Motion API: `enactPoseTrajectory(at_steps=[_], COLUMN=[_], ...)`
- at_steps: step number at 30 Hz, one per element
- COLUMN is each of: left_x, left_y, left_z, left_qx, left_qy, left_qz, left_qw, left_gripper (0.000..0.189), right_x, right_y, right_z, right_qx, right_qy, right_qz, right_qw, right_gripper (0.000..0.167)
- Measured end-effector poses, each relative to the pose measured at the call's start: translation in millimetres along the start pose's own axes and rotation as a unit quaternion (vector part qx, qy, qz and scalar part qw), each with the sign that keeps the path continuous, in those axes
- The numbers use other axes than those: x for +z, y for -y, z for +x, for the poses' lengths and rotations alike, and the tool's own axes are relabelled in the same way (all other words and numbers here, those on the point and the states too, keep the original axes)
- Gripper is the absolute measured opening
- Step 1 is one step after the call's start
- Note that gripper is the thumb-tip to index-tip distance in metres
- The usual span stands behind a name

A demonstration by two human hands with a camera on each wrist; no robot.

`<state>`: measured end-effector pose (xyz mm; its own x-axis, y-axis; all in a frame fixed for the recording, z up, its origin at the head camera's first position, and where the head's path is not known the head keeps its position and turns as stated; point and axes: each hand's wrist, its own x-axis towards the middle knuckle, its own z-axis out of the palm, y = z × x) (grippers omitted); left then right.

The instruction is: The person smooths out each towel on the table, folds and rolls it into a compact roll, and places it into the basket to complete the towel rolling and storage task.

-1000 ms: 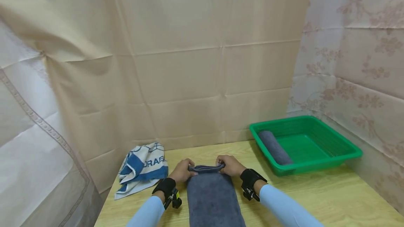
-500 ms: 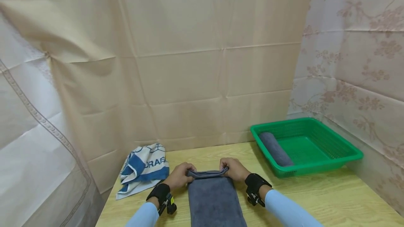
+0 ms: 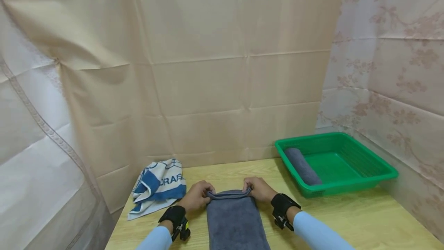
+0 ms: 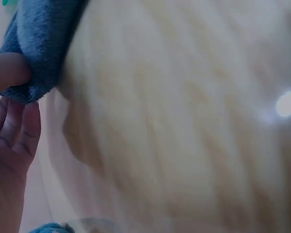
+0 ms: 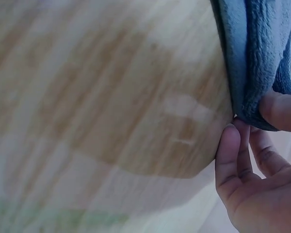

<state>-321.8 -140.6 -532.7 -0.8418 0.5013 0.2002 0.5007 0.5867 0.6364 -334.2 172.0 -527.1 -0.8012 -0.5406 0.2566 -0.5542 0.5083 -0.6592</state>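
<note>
Left hand (image 3: 195, 196) and right hand (image 3: 260, 190) each pinch one side of the grey towel (image 3: 236, 221) at its folded far end, thumb against fingers. Rest of it lies flat on the table (image 3: 350, 215), running back between the light-blue sleeves (image 3: 317, 231). Since a second ago: hands and fold drawn slightly back toward the wearer. Just left of left hand, a crumpled blue-and-white cloth (image 3: 162, 186), unmoved. Beyond right hand, rightward, a green basket (image 3: 341, 167) holding a grey roll (image 3: 303, 166); same.
</note>
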Motion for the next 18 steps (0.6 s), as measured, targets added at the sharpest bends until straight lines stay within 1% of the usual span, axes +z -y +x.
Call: enactPoseTrajectory(at_steps=[1, 3, 5, 10, 14, 18], left_x=[1.8, 4.7, 6.1, 3.1, -0.6, -1.6], left_y=[-0.2, -0.5, -0.6, -3.8, -7.5, -8.3], left_z=[-0.6, -1.7, -3.1, -2.1, 0.2, -2.4], left_qx=[0.005, 0.003, 0.0, 0.002, 0.007, 0.013], left_qy=[-0.002, -0.001, -0.002, 0.002, 0.007, 0.005], left_qz=[0.009, 0.024, 0.028, 0.034, 0.05, 0.057], left_qw=[0.9999, 0.9997, 0.9996, 0.9994, 0.9987, 0.9983], left_gripper=[0.028, 0.027, 0.027, 0.029, 0.03, 0.031], right_x=[0.8, 2.7, 4.8, 5.3, 4.2, 7.3], right_y=[-1.0, -2.4, -3.2, -3.8, -3.1, -3.7], right_z=[-1.9, -4.9, -6.8, -5.8, -3.4, -3.4], right_qx=[0.0, 0.001, 0.002, 0.009, -0.001, -0.012], right_qy=[-0.003, -0.006, -0.005, -0.005, -0.023, -0.043], right_qz=[-0.004, -0.008, -0.013, -0.038, -0.053, -0.064], right_qw=[1.0, 1.0, 0.9999, 0.9992, 0.9983, 0.997], right_gripper=[0.026, 0.027, 0.029, 0.031, 0.033, 0.036])
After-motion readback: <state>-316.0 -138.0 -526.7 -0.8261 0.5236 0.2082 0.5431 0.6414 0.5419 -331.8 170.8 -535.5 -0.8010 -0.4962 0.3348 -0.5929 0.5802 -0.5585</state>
